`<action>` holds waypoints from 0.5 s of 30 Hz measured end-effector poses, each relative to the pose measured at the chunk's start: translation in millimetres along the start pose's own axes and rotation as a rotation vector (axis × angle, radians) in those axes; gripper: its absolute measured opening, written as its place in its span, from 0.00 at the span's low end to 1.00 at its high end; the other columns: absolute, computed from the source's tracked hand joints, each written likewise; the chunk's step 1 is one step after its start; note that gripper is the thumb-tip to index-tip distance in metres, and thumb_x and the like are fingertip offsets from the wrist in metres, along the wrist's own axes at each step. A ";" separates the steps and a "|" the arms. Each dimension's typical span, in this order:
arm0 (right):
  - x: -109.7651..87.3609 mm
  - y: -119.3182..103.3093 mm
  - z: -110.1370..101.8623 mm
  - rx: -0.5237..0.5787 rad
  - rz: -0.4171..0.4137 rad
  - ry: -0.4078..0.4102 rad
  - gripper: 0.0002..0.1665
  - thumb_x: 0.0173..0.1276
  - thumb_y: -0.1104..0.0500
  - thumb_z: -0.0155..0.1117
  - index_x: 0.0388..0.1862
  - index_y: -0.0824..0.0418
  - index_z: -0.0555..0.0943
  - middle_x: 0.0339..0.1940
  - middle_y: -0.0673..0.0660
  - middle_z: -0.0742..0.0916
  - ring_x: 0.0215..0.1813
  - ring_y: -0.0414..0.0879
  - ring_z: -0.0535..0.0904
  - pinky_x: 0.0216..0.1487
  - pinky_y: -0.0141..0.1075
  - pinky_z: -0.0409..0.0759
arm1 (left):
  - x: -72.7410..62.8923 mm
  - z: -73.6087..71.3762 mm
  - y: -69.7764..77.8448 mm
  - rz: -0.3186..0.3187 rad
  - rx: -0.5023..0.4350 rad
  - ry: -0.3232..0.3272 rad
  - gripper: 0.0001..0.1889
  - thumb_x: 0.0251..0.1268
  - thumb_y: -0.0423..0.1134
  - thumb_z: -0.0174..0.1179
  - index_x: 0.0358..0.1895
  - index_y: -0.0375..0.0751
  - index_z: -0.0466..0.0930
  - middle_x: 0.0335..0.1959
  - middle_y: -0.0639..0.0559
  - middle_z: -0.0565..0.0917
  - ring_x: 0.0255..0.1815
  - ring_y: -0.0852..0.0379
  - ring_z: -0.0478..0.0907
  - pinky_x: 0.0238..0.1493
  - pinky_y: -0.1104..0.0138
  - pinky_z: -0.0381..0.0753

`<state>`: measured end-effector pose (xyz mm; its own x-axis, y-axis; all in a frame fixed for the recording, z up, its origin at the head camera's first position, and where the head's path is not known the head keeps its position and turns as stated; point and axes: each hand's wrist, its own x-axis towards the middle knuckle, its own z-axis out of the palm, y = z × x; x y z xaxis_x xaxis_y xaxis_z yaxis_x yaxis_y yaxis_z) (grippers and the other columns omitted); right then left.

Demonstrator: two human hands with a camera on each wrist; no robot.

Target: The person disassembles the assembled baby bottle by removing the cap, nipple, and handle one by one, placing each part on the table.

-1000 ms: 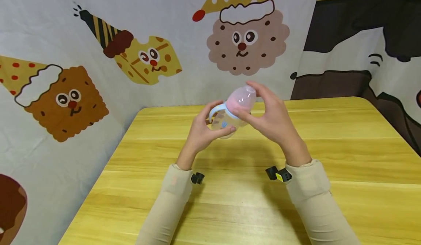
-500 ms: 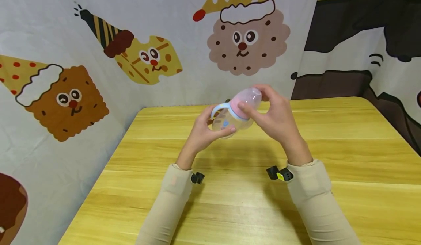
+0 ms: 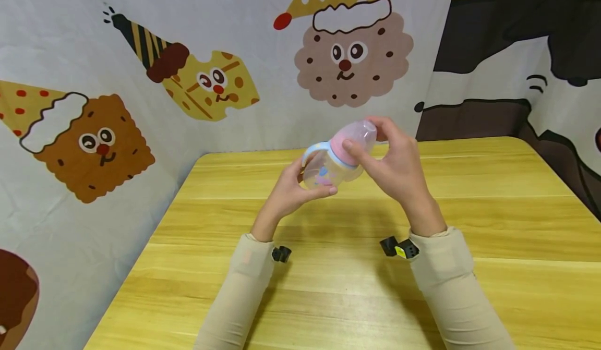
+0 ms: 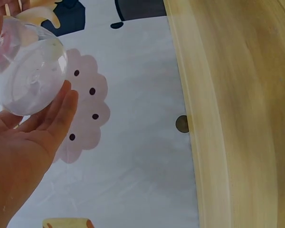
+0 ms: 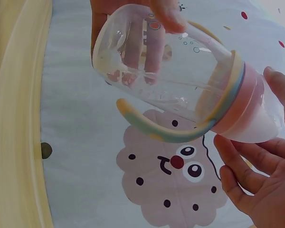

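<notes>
A clear baby bottle [image 3: 324,171] with a pink collar [image 3: 344,149], a clear cap [image 3: 366,132] and a blue-and-yellow handle ring [image 5: 223,102] is held above the table, tilted with its cap up and to the right. My left hand [image 3: 287,188] grips the bottle's body near the base, thumb across the front. At the other end, my right hand [image 3: 399,165] has its thumb on the collar and its fingers behind the cap. The right wrist view shows the right fingers [image 5: 242,164] curved beneath the collar. The left wrist view catches the bottle's round base [image 4: 33,78].
Below the hands spreads a wooden table [image 3: 328,287]. A white cloth [image 3: 263,68] printed with cartoon cookies and cheese hangs behind it and along the left side. Small black wrist cameras sit at both cuffs, the right one [image 3: 399,247] bearing a yellow mark.
The bottle's cap end has shifted slightly right, and the right hand has moved with it. Its body has turned a little, bringing a pink print into sight. The left hand has barely moved.
</notes>
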<state>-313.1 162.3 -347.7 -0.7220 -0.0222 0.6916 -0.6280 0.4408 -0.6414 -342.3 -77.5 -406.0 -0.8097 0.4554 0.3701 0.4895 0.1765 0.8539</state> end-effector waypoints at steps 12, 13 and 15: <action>-0.8 2.7 -3.1 0.083 0.071 -0.041 0.24 0.71 0.60 0.75 0.62 0.67 0.82 0.50 0.60 0.90 0.50 0.49 0.84 0.56 0.36 0.77 | -1.3 -0.6 0.9 0.034 0.007 0.059 0.31 0.57 0.35 0.81 0.65 0.45 0.83 0.55 0.51 0.88 0.56 0.54 0.85 0.61 0.58 0.83; -0.7 1.9 -3.6 0.092 0.080 -0.046 0.24 0.71 0.60 0.75 0.62 0.66 0.81 0.51 0.60 0.90 0.50 0.48 0.83 0.56 0.35 0.76 | -1.3 -0.9 0.8 0.037 0.007 0.063 0.30 0.57 0.35 0.81 0.65 0.45 0.83 0.55 0.50 0.88 0.55 0.54 0.85 0.61 0.58 0.83; -0.4 0.9 -4.4 0.105 0.094 -0.055 0.24 0.72 0.61 0.74 0.63 0.66 0.81 0.52 0.60 0.90 0.51 0.46 0.83 0.57 0.34 0.76 | -1.5 -1.1 0.6 0.044 0.005 0.066 0.30 0.57 0.35 0.81 0.65 0.44 0.83 0.54 0.51 0.88 0.55 0.55 0.85 0.60 0.58 0.84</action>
<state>-312.2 166.6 -347.1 -0.7919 -0.0352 0.6096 -0.5817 0.3473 -0.7356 -341.2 -79.0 -405.6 -0.8068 0.4040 0.4310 0.5269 0.1621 0.8343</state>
